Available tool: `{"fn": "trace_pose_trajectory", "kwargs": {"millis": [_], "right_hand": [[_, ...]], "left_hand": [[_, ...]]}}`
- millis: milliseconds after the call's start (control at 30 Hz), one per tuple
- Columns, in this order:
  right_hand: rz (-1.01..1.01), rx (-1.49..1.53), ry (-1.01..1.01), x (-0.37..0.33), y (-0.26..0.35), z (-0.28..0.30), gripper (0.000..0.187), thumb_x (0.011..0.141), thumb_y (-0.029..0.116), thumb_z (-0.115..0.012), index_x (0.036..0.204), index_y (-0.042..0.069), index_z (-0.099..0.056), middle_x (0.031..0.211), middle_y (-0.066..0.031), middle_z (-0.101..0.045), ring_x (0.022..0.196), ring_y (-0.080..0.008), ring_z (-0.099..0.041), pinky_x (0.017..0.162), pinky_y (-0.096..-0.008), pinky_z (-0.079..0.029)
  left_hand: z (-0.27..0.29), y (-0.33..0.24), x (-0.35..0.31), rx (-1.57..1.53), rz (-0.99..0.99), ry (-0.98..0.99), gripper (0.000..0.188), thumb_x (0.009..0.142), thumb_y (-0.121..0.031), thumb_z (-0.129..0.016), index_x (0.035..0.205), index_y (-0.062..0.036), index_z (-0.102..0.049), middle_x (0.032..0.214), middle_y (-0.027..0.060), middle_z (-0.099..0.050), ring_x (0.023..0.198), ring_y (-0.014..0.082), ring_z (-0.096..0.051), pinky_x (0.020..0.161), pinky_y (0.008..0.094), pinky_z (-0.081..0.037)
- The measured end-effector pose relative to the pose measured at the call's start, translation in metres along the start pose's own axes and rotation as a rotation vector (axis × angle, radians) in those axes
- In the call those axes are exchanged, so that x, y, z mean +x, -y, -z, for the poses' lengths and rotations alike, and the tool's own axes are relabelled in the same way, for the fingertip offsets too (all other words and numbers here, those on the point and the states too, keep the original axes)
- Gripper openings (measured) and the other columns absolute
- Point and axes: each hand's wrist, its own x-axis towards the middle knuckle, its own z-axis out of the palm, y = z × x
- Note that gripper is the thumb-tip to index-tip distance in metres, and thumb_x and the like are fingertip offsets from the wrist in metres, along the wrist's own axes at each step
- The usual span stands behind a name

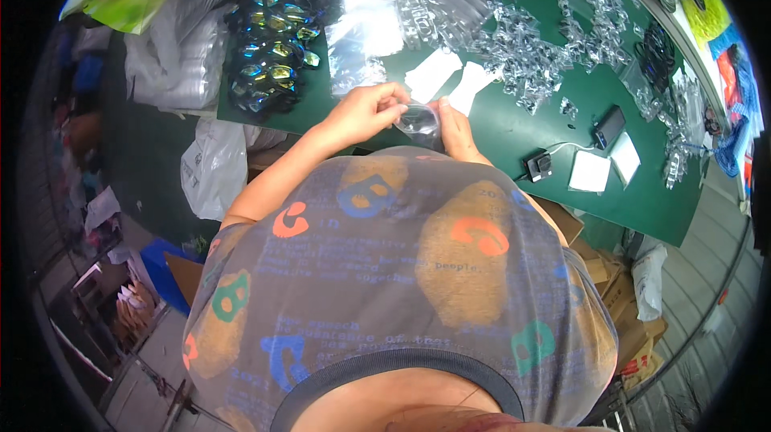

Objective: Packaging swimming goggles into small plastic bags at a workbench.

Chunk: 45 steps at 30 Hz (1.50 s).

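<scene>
Near the front edge of the table, a small clear plastic bag (420,124) with something dark in or behind it is between my two hands. My left hand (367,113) pinches its upper left rim with thumb and fingertips. The right hand (457,133) grips the opposite side, its thumb along the top edge. Just beyond my hands lie white paper slips (434,73) and flat clear plastic bags (357,50). A long pile of black goggles (277,55) with shiny yellow-blue lenses sits to the left.
Many small clear plastic pieces (526,55) spread across the far and right parts of the green table (514,136). At right are a small black camera-like device (537,165), cabled to a black block (609,127), and white cards (590,171). Grey plastic-wrapped bundles (181,55) stand at left.
</scene>
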Motion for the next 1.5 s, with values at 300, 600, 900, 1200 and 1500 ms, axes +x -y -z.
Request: {"fn": "trace_pose_trajectory", "kwargs": {"millis": [300,600,900,1200,1500], "right_hand": [[-0.018,0.179,-0.036,0.004,0.001,-0.002,0.065,0.11,0.052,-0.032,0.11,-0.001,-0.07,0.097,-0.0095,-0.072,0.092,-0.0196,-0.065,0.087,-0.0339,-0.05],[0.021,0.253,0.104,0.007,-0.018,-0.008,0.065,0.108,0.055,-0.034,0.115,-0.001,-0.067,0.105,-0.0101,-0.07,0.097,-0.0181,-0.063,0.088,-0.0323,-0.048],[0.01,0.563,0.034,-0.016,0.02,0.016,0.056,0.108,0.048,-0.042,0.111,-0.001,-0.068,0.111,-0.0077,-0.066,0.102,-0.016,-0.06,0.092,-0.0333,-0.046],[0.341,-0.089,-0.006,-0.025,0.05,0.043,0.014,0.092,0.012,-0.072,0.102,0.002,-0.072,0.095,-0.0042,-0.067,0.092,-0.0153,-0.063,0.081,-0.0288,-0.049],[0.414,-0.138,-0.007,-0.02,0.058,0.042,0.011,0.094,0.01,-0.07,0.099,0.001,-0.07,0.092,-0.0051,-0.066,0.089,-0.0151,-0.063,0.078,-0.0292,-0.048]], "left_hand": [[0.013,-0.036,-0.005,0.245,-0.55,-0.182,0.024,0.087,-0.017,-0.078,0.107,-0.0072,-0.068,0.107,0.0076,-0.068,0.101,0.0205,-0.066,0.09,0.0338,-0.051],[-0.019,-0.011,0.001,0.128,-0.365,0.026,0.016,0.093,-0.019,-0.073,0.103,-0.007,-0.075,0.116,0.0073,-0.071,0.108,0.0233,-0.067,0.091,0.0352,-0.053],[-0.022,-0.015,0.006,0.112,-0.304,-0.015,0.015,0.094,-0.02,-0.072,0.098,-0.0055,-0.075,0.094,0.0063,-0.073,0.086,0.0189,-0.068,0.076,0.0322,-0.052],[-0.025,-0.02,0.019,0.282,-0.377,-0.028,0.014,0.093,-0.018,-0.072,0.094,-0.0039,-0.073,0.09,0.0069,-0.072,0.086,0.0217,-0.069,0.076,0.0334,-0.053],[-0.021,-0.024,0.021,0.354,-0.346,0.009,0.016,0.092,-0.019,-0.074,0.093,-0.0036,-0.07,0.094,0.0083,-0.072,0.09,0.0243,-0.069,0.078,0.0347,-0.053]]}}
